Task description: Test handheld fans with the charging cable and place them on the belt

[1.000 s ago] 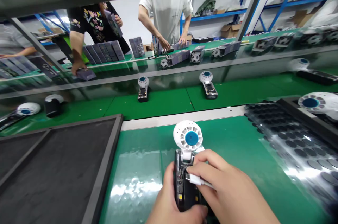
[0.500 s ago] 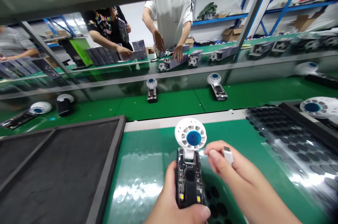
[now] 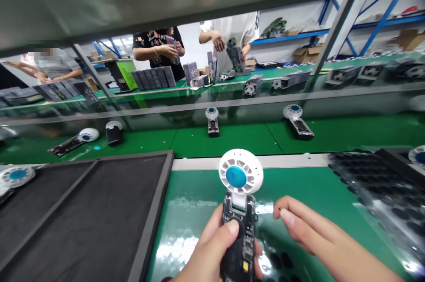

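Observation:
My left hand grips a small handheld fan by its dark, see-through body, with the thumb on the round black button. The fan's white round head with a blue centre points away from me, above the green mat. My right hand hovers just right of the fan body, fingers stretched toward it without touching; nothing shows in it. A clear sheet of black round pads lies under both hands.
A black tray fills the left. Another sheet of black pads lies at the right. Fans ride the green conveyor. Across it, people handle grey boxes.
My right hand pulled a white plug out of the fan body and moved right; the plug is no longer visible. My left thumb moved onto the button. The view shifted left.

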Demonstrator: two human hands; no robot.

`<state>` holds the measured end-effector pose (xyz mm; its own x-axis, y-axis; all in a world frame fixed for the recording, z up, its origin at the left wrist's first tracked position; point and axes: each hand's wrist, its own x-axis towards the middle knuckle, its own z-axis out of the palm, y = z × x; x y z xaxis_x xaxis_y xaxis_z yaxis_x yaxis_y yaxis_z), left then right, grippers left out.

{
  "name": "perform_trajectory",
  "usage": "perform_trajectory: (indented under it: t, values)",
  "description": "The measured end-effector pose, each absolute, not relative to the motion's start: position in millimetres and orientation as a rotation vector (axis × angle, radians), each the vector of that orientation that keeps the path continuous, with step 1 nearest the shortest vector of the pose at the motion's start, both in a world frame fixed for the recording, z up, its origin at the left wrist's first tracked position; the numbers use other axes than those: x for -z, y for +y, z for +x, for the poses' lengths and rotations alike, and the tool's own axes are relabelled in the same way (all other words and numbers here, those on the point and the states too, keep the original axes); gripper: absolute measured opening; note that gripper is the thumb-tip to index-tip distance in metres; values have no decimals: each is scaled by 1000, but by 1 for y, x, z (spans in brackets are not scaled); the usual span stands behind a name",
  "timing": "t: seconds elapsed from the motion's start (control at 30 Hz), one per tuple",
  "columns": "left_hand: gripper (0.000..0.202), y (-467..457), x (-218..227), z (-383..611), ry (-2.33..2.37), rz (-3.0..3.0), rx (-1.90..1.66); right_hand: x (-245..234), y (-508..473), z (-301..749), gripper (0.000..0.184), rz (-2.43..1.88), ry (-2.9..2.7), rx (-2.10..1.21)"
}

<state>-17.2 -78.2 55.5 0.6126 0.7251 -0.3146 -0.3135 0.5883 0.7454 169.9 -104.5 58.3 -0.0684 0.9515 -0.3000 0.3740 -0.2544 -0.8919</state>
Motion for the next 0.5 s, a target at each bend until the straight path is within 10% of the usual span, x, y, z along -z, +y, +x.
perform_trajectory:
  t: [0.5]
  values:
    - [45,-78,-56,-20,701,684,-598,-54,-114,163,17,-1483,-1673,-932]
